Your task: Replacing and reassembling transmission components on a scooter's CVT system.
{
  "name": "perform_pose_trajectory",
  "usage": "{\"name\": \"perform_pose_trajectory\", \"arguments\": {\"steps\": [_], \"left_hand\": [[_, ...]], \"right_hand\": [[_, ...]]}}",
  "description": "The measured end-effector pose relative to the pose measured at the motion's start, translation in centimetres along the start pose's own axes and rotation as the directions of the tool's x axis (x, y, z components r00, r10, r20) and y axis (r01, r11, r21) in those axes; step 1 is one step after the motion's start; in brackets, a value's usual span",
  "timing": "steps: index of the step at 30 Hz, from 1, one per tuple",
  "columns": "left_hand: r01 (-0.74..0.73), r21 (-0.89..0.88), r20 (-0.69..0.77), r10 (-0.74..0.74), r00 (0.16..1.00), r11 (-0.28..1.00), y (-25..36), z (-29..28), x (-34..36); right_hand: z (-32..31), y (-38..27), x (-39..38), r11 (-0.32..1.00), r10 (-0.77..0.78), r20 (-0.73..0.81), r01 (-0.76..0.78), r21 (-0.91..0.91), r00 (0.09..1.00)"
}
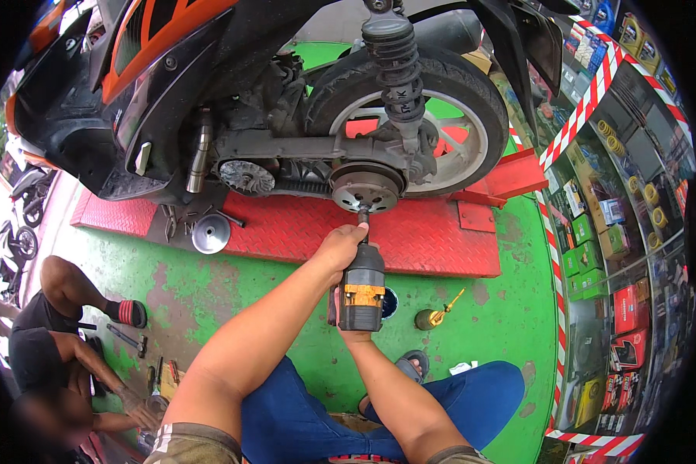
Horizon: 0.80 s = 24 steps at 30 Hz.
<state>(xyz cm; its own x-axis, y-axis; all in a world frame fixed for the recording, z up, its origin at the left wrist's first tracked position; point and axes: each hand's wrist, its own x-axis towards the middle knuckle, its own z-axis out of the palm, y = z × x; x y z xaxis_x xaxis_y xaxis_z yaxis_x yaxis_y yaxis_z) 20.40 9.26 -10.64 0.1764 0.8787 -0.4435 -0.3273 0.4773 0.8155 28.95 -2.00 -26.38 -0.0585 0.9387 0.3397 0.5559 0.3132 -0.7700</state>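
A black-and-yellow cordless impact wrench (363, 274) points away from me, its socket (364, 216) against the centre of the scooter's round clutch bell (367, 185). My left hand (342, 246) is closed around the wrench's nose near the socket. Behind the tool body, my right hand (354, 336) grips the handle, most of which is hidden. Left of the clutch bell, a finned variator pulley (247, 176) sits exposed in the opened drive case, and a dark belt (305, 188) runs between the two.
The scooter's rear wheel (479, 147) stands behind a red ramp (325, 240). A silver dish-shaped part (210, 233) and pliers (170, 222) lie on the ramp. A yellow-spouted oil can (428, 319) is on the green floor. At lower left, another person (42, 359) works among tools; shelves (595, 232) line the right.
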Motion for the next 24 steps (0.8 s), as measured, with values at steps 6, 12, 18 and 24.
{"name": "perform_pose_trajectory", "arguments": {"steps": [6, 12, 18, 24], "left_hand": [[-0.032, 0.068, -0.124, 0.04, 0.991, 0.997, -0.4, -0.3, 0.6], [-0.027, 0.039, -0.079, 0.03, 0.996, 0.999, -0.3, -0.1, 0.7], [-0.025, 0.019, -0.056, 0.026, 0.998, 0.999, 0.5, 0.0, 0.5], [0.037, 0.025, 0.039, -0.038, 0.998, 0.999, 0.8, -1.0, 0.8]], "right_hand": [[0.1, 0.6, 0.5, 0.991, 0.077, 0.071, -0.084, 0.102, 0.995], [1.4, 4.1, -0.1, 0.954, 0.127, 0.057, -0.138, 0.267, 0.99], [1.4, 4.7, 0.2, 0.877, 0.154, 0.022, -0.147, 0.457, 0.988], [-2.2, -0.1, 2.3, 0.778, 0.241, -0.029, -0.176, 0.604, 0.97]]}}
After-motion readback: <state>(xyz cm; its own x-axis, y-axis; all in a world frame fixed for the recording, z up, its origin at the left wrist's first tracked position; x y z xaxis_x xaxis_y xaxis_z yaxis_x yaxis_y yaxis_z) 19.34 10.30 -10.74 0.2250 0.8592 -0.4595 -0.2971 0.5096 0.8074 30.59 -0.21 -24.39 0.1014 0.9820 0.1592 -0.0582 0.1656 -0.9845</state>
